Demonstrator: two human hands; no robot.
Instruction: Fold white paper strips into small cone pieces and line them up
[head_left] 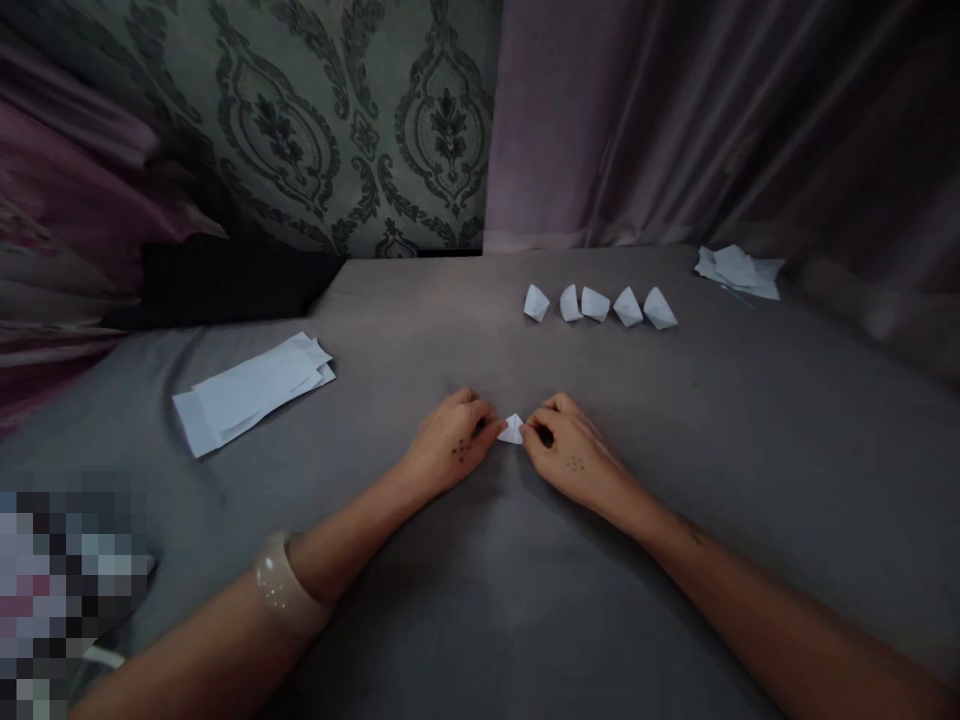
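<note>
Nothing legible in my view: can't read any text, label, brand, number or sign.

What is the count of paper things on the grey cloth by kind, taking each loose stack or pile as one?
Folded shapes in the row: 5
Small folded piece between left hand and right hand: 1
Stack of strips: 1
Paper pile: 1
Total: 8
</note>
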